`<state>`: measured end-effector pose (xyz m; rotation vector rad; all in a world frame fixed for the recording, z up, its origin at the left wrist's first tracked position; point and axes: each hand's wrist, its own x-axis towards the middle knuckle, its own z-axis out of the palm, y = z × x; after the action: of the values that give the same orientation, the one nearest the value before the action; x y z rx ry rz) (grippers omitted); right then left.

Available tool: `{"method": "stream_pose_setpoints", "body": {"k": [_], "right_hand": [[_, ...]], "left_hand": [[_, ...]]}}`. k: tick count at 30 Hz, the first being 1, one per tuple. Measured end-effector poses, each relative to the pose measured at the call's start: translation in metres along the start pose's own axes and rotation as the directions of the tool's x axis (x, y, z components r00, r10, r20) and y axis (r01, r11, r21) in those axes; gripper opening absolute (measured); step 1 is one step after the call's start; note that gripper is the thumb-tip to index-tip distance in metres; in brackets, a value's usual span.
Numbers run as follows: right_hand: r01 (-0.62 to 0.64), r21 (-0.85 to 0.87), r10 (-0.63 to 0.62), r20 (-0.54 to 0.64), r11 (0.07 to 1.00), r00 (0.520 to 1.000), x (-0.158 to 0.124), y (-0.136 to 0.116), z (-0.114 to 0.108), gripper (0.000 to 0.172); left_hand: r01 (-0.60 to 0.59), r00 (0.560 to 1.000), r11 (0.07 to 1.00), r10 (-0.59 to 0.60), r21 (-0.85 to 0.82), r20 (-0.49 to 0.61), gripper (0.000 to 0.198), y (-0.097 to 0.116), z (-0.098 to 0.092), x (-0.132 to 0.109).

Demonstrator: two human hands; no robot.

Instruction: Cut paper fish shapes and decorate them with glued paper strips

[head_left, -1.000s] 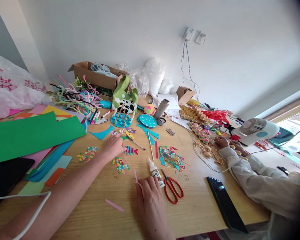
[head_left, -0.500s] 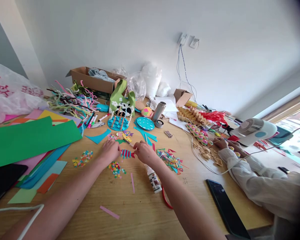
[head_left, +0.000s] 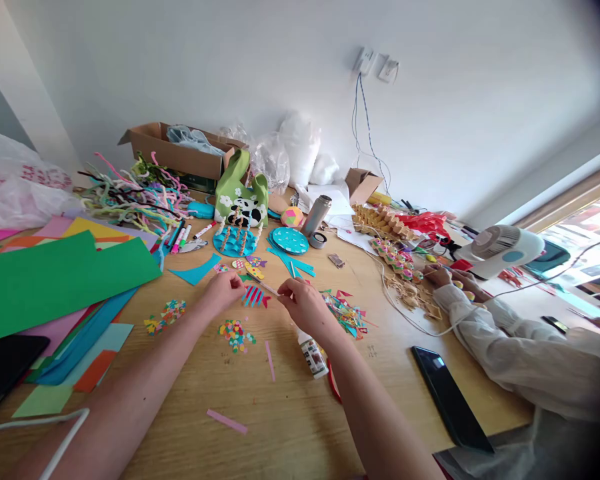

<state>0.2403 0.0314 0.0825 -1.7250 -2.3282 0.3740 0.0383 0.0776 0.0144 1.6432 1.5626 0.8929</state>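
Note:
A small paper fish [head_left: 253, 297] with red and blue stripes and a red tail lies on the table between my hands. My left hand [head_left: 224, 292] is pinched closed at the fish's left end; whatever is between its fingertips is too small to make out. My right hand [head_left: 303, 303] is closed on a thin stick-like tool [head_left: 269, 288], which slants to the upper left above the fish. Near my left wrist is a pile of coloured paper dots [head_left: 236, 335]. A white glue bottle [head_left: 314, 357] lies under my right forearm. Paper scraps [head_left: 349, 313] are heaped right of my right hand.
Green card [head_left: 70, 280] and other coloured sheets cover the left side. Behind stand a panda bag [head_left: 240, 200], blue decorated discs [head_left: 290, 241] and a metal flask [head_left: 317, 215]. At right are a phone [head_left: 450, 397], a fan [head_left: 505, 250] and another person's sleeve [head_left: 500, 360].
My right hand has drawn slightly right, away from the fish's tail, leaving more of the striped fish showing. My left hand has shifted slightly upward. The whole view has tilted a little.

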Motion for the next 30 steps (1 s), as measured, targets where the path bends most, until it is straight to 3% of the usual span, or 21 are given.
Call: {"method": "stream_pose_setpoints", "body": {"k": [4,9,11,15,19,30], "right_hand": [[0.082,0.164,-0.059,-0.142,0.983,0.988,-0.062,-0.008,0.015,0.018],[0.086,0.064,-0.079,-0.107,0.994,0.991,-0.125,-0.020,0.046,0.017],[0.080,0.022,-0.078,-0.068,0.997,0.995,-0.140,-0.024,0.053,0.028],[0.125,-0.029,-0.127,-0.073,0.992,0.989,-0.164,-0.028,0.058,0.061],[0.203,-0.062,-0.210,-0.136,0.977,0.968,-0.183,-0.026,0.063,0.080],[0.301,-0.120,-0.321,-0.221,0.946,0.921,-0.203,-0.025,0.068,0.072]], "left_hand": [[0.087,0.996,0.937,-0.093,-0.337,-0.002,0.014,0.003,-0.001,-0.001],[0.189,0.979,0.773,-0.192,-0.606,0.061,0.023,0.013,-0.001,-0.006],[0.218,0.972,0.718,-0.220,-0.660,0.082,0.024,0.016,-0.002,-0.008],[0.260,0.958,0.642,-0.264,-0.721,0.111,0.026,0.015,-0.003,-0.008],[0.301,0.944,0.605,-0.299,-0.737,0.141,0.028,0.012,-0.003,-0.007],[0.316,0.938,0.546,-0.305,-0.776,0.167,0.024,0.014,-0.006,-0.009]]}}
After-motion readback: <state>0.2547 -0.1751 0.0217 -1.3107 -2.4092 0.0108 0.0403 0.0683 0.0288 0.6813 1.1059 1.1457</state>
